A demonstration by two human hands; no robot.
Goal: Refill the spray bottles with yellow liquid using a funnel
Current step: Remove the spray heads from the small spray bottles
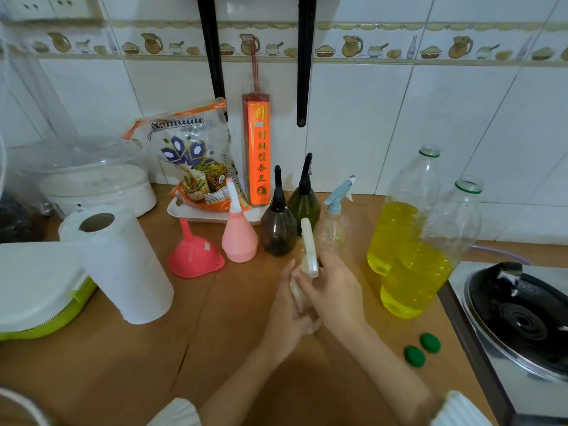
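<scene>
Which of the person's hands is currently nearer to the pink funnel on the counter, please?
Left. The left hand grips the white spray bottle on the side facing the pink funnel, though not touching it. The right hand holds the bottle's far side, towards the yellow liquid bottles.

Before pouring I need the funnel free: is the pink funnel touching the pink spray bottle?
Apart. The head view shows a strip of bare countertop between the pink funnel and the pink spray bottle.

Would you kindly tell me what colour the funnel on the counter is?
The funnel is pink, seen in the head view.
</scene>
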